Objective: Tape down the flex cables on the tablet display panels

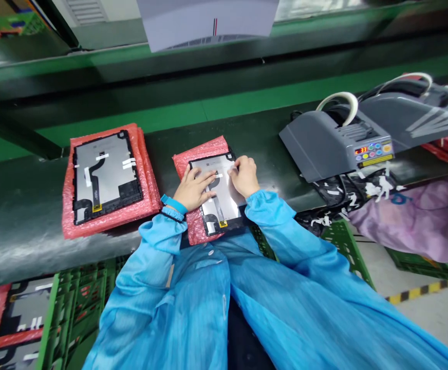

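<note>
A tablet display panel [224,198], silver-backed with a black frame and a yellow-marked flex cable, lies on pink bubble wrap [199,228] in front of me. My left hand [195,189] rests on the panel's left side, its fingers spread over the silver back. At the upper right edge is my right hand [246,177], thumb and fingertips curled together against the panel. Whatever is between those fingertips is hidden. To the left, a similar panel [110,177] with white tape strips sits on stacked pink bubble wrap [150,190].
Two grey tape dispensers [316,139] stand at the right of the dark bench [243,128]. White scraps [381,187] lie on black plastic below them. A person's lilac sleeve [420,216] is at the right. Green crates [77,303] with more panels stand below.
</note>
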Demonstrator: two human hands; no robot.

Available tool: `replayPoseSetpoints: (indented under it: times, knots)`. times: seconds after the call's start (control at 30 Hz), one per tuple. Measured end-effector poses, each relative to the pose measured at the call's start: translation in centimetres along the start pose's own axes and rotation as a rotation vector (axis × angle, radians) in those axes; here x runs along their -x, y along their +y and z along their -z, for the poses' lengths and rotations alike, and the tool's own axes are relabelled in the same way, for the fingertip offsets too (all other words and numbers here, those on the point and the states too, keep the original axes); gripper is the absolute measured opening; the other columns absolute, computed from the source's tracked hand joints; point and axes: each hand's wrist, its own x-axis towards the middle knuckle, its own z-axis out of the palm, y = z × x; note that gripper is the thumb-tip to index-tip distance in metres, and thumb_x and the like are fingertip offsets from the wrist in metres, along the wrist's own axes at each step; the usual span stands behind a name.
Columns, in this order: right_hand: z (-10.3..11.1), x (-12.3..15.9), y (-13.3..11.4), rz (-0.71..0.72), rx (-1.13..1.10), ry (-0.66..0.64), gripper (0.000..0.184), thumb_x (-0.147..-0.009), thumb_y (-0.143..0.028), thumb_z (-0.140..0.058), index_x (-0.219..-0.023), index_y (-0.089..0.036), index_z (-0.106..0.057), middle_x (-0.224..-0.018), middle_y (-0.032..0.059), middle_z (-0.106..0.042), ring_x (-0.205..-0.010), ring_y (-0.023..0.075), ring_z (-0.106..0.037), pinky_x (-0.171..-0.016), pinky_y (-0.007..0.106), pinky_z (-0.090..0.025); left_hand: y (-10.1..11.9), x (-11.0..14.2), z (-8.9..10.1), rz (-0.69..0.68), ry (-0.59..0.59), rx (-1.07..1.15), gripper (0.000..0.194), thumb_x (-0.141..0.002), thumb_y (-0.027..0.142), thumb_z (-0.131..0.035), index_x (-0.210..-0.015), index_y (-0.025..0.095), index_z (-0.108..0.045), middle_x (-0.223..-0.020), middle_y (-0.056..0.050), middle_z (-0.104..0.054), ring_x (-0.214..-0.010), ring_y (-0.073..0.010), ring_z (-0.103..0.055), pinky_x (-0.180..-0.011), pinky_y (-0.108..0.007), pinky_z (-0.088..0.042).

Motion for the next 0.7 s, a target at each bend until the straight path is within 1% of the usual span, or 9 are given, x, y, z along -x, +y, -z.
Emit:
replayPoseSetpoints:
  times: [0.1, 0.2, 0.3, 0.37, 0.4, 0.47, 0.57, 0.63, 0.7]
  knots:
    - [3.2, 0.4, 3.1, -0.049, -0.296, 0.094, 0.011, -0.075, -0.020, -0.058, -0.080, -0.021, -0.048, -0.076, 0.0007, -0.054, -0.072, 0.0155, -0.053, -0.071, 0.032, -0.046, 0.0, 0.0, 0.2, 0.009, 0.015, -0.034, 0.052, -0.092, 0.050, -0.046, -0.136, 0.023, -0.054, -0.144, -0.004, -0.052, -0.131, -0.0349, -0.036, -0.116, -0.062, -0.012]
    - [8.6, 2.2, 7.5, -0.178, -0.512, 0.204, 0.014, -0.076, -0.033, -0.062, -0.079, -0.021, -0.054, -0.061, -0.0032, -0.052, -0.054, 0.0108, -0.048, -0.052, 0.025, -0.040, -0.2, 0.2, 0.6, 0.000, 0.073, -0.067, 0.049, -0.091, 0.051, -0.049, -0.128, 0.021, -0.060, -0.141, -0.006, -0.054, -0.133, -0.0350, -0.036, -0.116, -0.062, -0.014]
    - [13.9, 4.1, 11.3, -0.387, -0.635, 0.399, 0.027, -0.074, -0.045, -0.067, -0.069, -0.020, -0.057, -0.049, -0.0046, -0.048, -0.040, 0.0078, -0.039, -0.038, 0.022, -0.028, -0.1, 0.3, 1.1, -0.012, 0.205, -0.083, 0.044, -0.090, 0.048, -0.050, -0.121, 0.021, -0.063, -0.138, -0.009, -0.057, -0.132, -0.0343, -0.039, -0.114, -0.061, -0.021]
    - [16.4, 4.5, 12.8, -0.458, -0.686, 0.523, 0.036, -0.074, -0.053, -0.065, -0.066, -0.019, -0.057, -0.047, -0.0044, -0.049, -0.038, 0.0068, -0.040, -0.035, 0.020, -0.029, 0.4, 0.1, 1.6, -0.002, 0.310, -0.078, 0.040, -0.092, 0.044, -0.048, -0.121, 0.020, -0.063, -0.135, -0.011, -0.059, -0.130, -0.0339, -0.042, -0.110, -0.060, -0.029]
    - [17.2, 4.3, 13.3, -0.471, -0.706, 0.558, 0.040, -0.076, -0.057, -0.063, -0.067, -0.019, -0.056, -0.049, -0.0038, -0.051, -0.038, 0.0066, -0.042, -0.035, 0.019, -0.031, 0.7, -0.2, 1.8, -0.004, 0.348, -0.076, 0.038, -0.092, 0.042, -0.048, -0.120, 0.021, -0.063, -0.134, -0.011, -0.059, -0.129, -0.0339, -0.042, -0.109, -0.059, -0.030]
    - [18.1, 3.2, 13.8, -0.477, -0.744, 0.562, 0.043, -0.077, -0.059, -0.061, -0.069, -0.018, -0.056, -0.053, -0.0023, -0.055, -0.041, 0.0067, -0.047, -0.037, 0.018, -0.035, 1.8, -0.8, 2.2, -0.017, 0.393, -0.071, 0.035, -0.091, 0.039, -0.050, -0.118, 0.021, -0.064, -0.132, -0.011, -0.060, -0.129, -0.0341, -0.042, -0.108, -0.058, -0.031]
    - [18.6, 1.5, 14.4, -0.428, -0.784, 0.568, 0.034, -0.076, -0.047, -0.069, -0.068, -0.017, -0.054, -0.054, -0.0036, -0.055, -0.044, 0.0056, -0.048, -0.039, 0.016, -0.037, 3.7, -1.7, 2.7, -0.050, 0.384, -0.071, 0.030, -0.091, 0.036, -0.051, -0.114, 0.023, -0.065, -0.131, -0.010, -0.060, -0.130, -0.0337, -0.040, -0.107, -0.057, -0.033]
    - [18.6, 1.1, 14.8, -0.346, -0.769, 0.660, 0.029, -0.075, -0.037, -0.071, -0.067, -0.018, -0.052, -0.052, -0.0060, -0.052, -0.044, 0.0046, -0.047, -0.041, 0.014, -0.036, 4.8, -2.0, 2.9, -0.063, 0.360, -0.079, 0.028, -0.091, 0.036, -0.052, -0.112, 0.023, -0.066, -0.131, -0.009, -0.060, -0.129, -0.0330, -0.040, -0.106, -0.056, -0.035]
    - [18.7, 1.4, 15.3, -0.269, -0.749, 0.762, 0.027, -0.077, -0.035, -0.069, -0.068, -0.018, -0.051, -0.053, -0.0071, -0.052, -0.045, 0.0043, -0.048, -0.041, 0.014, -0.036, 5.3, -2.2, 2.9, -0.064, 0.339, -0.091, 0.028, -0.091, 0.036, -0.051, -0.110, 0.022, -0.066, -0.130, -0.009, -0.060, -0.127, -0.0326, -0.041, -0.106, -0.055, -0.036]
